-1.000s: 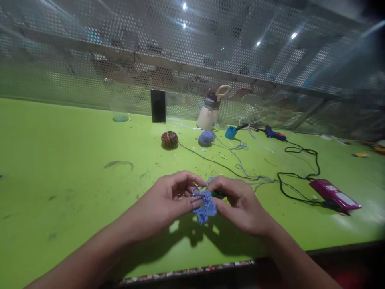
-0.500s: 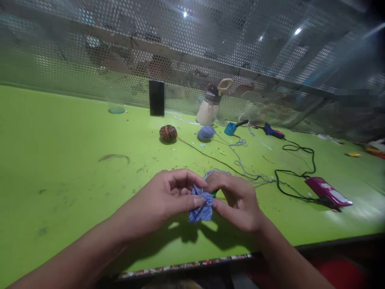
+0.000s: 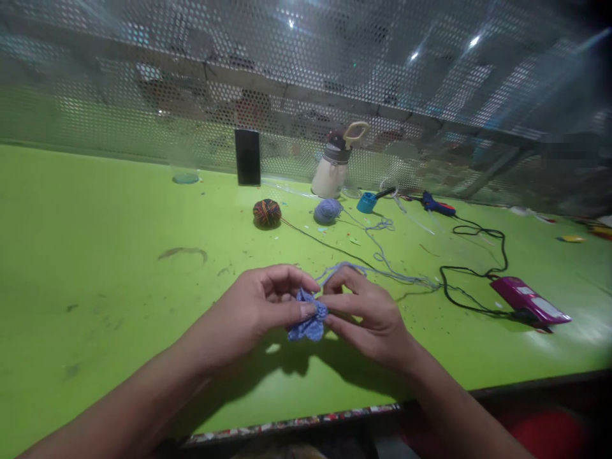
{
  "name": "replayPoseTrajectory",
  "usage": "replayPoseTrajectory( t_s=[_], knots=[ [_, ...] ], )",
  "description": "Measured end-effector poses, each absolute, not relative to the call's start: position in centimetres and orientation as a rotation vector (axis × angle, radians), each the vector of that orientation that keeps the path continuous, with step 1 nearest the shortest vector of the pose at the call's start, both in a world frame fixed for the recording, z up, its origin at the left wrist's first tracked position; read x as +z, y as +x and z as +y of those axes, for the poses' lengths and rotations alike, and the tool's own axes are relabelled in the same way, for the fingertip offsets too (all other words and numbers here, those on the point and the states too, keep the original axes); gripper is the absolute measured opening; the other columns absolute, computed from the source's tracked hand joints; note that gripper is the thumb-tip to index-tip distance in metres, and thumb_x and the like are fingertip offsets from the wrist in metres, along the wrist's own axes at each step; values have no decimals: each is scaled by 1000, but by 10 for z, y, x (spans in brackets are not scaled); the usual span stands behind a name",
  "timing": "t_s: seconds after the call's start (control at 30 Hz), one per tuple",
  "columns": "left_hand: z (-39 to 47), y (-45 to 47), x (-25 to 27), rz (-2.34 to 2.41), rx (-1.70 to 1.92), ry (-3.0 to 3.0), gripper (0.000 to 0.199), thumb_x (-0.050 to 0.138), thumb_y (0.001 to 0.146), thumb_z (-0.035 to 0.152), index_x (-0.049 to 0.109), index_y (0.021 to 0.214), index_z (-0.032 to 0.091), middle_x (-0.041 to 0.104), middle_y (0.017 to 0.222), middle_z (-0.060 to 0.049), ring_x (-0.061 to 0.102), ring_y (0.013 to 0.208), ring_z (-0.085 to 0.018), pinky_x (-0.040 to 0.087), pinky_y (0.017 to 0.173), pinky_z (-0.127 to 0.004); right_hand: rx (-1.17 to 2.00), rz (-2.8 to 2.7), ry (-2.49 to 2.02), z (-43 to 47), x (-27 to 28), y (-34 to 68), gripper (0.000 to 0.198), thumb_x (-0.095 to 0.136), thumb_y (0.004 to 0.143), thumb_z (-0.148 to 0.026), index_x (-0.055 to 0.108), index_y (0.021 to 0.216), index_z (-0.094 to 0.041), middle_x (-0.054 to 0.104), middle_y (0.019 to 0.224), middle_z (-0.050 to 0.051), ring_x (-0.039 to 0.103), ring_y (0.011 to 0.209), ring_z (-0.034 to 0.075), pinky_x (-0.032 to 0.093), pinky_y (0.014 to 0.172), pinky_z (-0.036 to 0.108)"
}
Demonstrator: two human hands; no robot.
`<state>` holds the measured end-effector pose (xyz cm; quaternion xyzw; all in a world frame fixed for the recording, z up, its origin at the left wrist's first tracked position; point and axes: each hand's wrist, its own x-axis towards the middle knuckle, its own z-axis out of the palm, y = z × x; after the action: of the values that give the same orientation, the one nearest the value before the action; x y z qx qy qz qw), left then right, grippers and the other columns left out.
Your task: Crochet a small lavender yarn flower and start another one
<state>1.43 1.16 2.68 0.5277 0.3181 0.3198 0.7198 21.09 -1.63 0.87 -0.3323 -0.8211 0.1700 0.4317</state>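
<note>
The crocheted piece (image 3: 310, 327) has turned, apparently folding, its edge now pinched by the right hand (image 3: 373, 313).

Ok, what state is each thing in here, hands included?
Left hand: closed on the blue crocheted piece
Right hand: fingertips at that piece's edge, grip unclear
Blue crocheted piece: held up, partly covered
Multicoloured yarn ball: wound, strand trailing
Blue yarn ball: wound, strand trailing
Bottle: standing, loop raised
Dark rectangular panel: standing upright
Blue-and-red tool: lying down
Black cord: loosely looped
Magenta box: lying flat
</note>
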Motion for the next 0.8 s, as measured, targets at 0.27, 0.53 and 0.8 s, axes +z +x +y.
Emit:
replayPoseTrajectory(
  t_s=[0.27, 0.53, 0.8],
  knots=[
    [12, 14, 29, 714, 673, 1158, 14, 73, 75, 21, 67, 87, 18, 62, 72, 2, 55, 65, -10, 41, 61, -23, 323, -2114, -860, -18, 5, 212, 18, 58, 88, -14, 72, 98, -21, 44, 69, -1, 44, 61, 14, 32, 55, 28],
    [10, 13, 29, 693, 716, 1153, 11, 72, 76, 19, 68, 87, 18, 62, 72, 2, 55, 65, -10, 41, 61, -23, 401, -2107, -873, -19, 3, 215, 16, 58, 89, -13, 70, 97, -18, 58, 85, 7, 56, 75, 16, 45, 63, 30],
    [9, 12, 33, 671, 700, 1080, 18, 75, 74, 19, 67, 90, 18, 62, 77, 3, 54, 70, -8, 41, 65, -20, 268, -2130, -793, -14, 2, 215, 16, 60, 87, -9, 69, 99, -13, 69, 85, 12, 62, 76, 19, 49, 65, 31]
  ],
)
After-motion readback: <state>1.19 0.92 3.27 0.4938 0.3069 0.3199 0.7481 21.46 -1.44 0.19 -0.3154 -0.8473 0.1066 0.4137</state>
